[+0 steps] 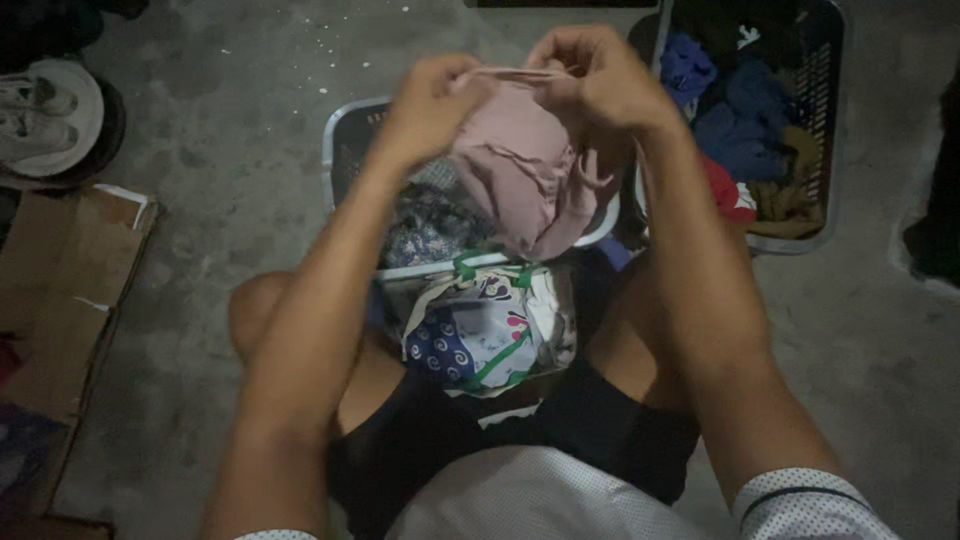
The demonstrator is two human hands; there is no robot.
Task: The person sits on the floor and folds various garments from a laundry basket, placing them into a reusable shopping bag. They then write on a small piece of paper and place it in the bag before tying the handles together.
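**A:** Looking down from the head view, what fills the ground here?

**B:** Grey concrete floor (250, 170) all round. Far right sits a dark laundry basket (825, 130), heaped with blue, red and brown clothes. Flattened cardboard (60, 290) lies at the left edge, and a pair of white shoes (35, 110) rests on a round thing in the upper left corner.

**A:** And in the middle?

**B:** A white-rimmed basket (345, 125) stands right ahead of the seated person's knees, with patterned cloth inside. In the lap lies a folded printed garment (485, 335), white with blue swirls and green trim.

**A:** Now the hands!

**B:** Both are raised above the middle basket. The left hand (430, 105) is curled tight on the top hem of the pink garment (525, 170); the right hand (595, 75) pinches that same hem just beside it, fingers bent and closed.

**A:** So where does the cloth sit against the fingers?

**B:** The hem runs stretched between the two grips, thumbs on the near side, and the rest hangs bunched below the knuckles, its lowest fold over the basket's near rim.
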